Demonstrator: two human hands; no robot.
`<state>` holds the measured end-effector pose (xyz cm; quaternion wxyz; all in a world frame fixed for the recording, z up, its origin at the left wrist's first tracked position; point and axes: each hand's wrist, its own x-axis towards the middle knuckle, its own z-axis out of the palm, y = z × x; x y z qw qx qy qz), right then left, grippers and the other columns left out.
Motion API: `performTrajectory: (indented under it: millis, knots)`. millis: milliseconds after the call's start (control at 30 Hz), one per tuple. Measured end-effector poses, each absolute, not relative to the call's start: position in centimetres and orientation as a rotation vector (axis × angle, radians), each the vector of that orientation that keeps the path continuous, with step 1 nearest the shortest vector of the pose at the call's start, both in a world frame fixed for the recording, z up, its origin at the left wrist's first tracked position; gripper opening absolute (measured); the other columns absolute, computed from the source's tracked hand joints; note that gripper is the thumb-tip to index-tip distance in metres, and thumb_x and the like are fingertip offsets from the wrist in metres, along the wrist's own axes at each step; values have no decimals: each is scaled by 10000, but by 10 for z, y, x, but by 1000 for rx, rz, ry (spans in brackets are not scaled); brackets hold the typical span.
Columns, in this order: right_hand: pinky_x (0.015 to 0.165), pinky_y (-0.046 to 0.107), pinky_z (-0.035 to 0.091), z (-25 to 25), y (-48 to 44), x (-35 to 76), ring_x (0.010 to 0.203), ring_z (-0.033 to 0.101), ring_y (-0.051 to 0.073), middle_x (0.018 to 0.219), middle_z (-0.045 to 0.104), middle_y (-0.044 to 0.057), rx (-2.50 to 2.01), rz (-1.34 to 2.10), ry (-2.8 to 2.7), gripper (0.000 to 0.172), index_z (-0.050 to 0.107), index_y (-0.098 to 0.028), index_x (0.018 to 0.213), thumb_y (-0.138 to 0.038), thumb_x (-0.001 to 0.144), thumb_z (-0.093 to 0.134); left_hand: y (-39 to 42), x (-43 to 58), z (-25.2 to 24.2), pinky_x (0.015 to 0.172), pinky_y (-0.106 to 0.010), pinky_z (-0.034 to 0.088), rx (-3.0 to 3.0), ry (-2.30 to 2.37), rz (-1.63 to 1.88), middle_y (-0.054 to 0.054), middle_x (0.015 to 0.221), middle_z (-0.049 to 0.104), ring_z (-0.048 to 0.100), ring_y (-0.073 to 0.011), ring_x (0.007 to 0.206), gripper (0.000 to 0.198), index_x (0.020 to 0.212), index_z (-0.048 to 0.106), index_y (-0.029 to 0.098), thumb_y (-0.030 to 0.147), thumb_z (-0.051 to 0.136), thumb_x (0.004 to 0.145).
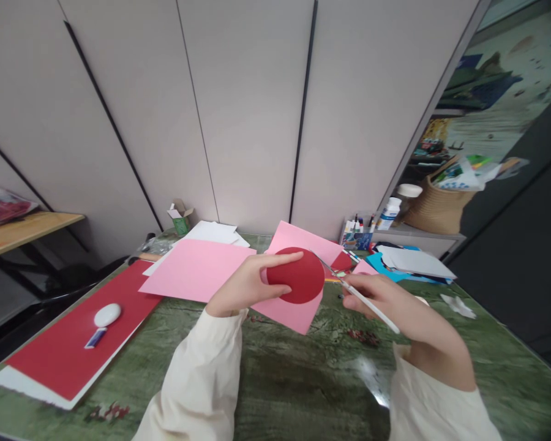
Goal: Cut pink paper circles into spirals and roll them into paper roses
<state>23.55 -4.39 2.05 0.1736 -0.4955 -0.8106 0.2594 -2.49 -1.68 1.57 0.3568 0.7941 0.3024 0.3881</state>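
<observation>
My left hand [245, 278] grips a round red paper disc [300, 278], with the thumb and a stretched forefinger on its face. Behind the disc is a pink sheet [298, 315]; whether my fingers hold that too is hidden. My right hand [376, 294] is closed around a slim white-handled tool [371, 306]. Its thin metal end points up and left to the disc's right edge. I cannot tell its exact kind, or whether it touches the paper.
On the green table [303, 386], a long red sheet [68, 331] lies left, bearing a white oval object [107, 315] and a small purple-and-white piece [95, 338]. Another pink sheet [193, 266] is beside my left hand. Blue and white papers [408, 260] and a pen box [356, 236] stand right.
</observation>
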Motion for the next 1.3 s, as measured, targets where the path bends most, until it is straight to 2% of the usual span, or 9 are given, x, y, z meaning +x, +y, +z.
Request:
performTrajectory:
  millis: [367, 733, 1300]
  knots:
    - [486, 230, 278, 24, -44, 236, 528, 346, 107, 595, 387, -32, -1418, 753, -2314, 362, 479, -182, 675, -511, 826, 471, -15, -28, 15, 883, -319, 494, 2060, 771, 940, -12, 1244, 565, 543, -206, 1106, 549, 1225, 518, 285, 136, 621, 706]
    - [520, 253, 341, 31, -48, 235, 578, 457, 150, 642, 523, 15, -1422, 783, -2300, 393, 581, -183, 717, -561, 784, 495, -14, -30, 17, 931, -375, 459, 2060, 773, 883, -17, 1257, 555, 524, -215, 1132, 561, 1215, 525, 292, 124, 621, 689]
    - [517, 251, 343, 33, -49, 236, 570, 455, 145, 637, 529, 18, -1453, 824, -2295, 386, 596, -185, 700, -555, 771, 514, -13, -34, 15, 841, -337, 495, 2083, 786, 799, -22, 1188, 603, 585, -195, 1002, 567, 1215, 526, 302, 115, 619, 688]
